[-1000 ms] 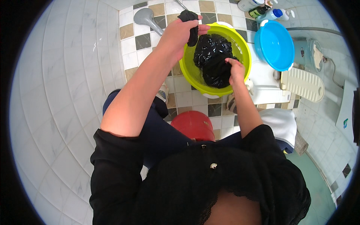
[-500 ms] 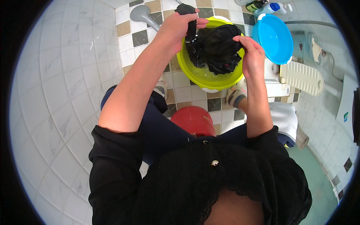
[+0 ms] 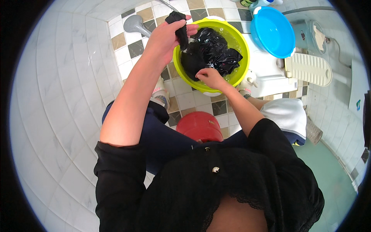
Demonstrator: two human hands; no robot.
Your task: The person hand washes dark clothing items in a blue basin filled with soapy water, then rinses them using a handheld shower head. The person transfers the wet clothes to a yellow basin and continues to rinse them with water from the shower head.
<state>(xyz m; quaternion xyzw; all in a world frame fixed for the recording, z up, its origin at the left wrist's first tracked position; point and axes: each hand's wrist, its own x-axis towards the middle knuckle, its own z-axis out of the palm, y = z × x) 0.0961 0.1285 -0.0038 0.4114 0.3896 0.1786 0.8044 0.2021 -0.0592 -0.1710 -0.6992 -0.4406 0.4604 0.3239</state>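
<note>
A lime-green basin of water stands on the tiled floor before me, with a wet black garment bunched up in it. Over the basin's left rim, my left hand grips a gathered end of black cloth between thumb and palm, its fingertips stretched out toward the right. That cloth hangs down toward the water; whether it is one piece with the soaked garment, I cannot tell. At the near rim, my right hand pinches a smooth black part of the garment, fingers curled together.
A red bucket sits between my legs. Left of the basin lies a grey shower head. To the right are a blue basin, a cream ribbed plastic piece and several bottles. A tiled wall rises on the left.
My right hand has come down from the basin's right side to its near rim, drawing black cloth leftward. The left hand keeps its hold on the cloth, and the view has shifted slightly.
</note>
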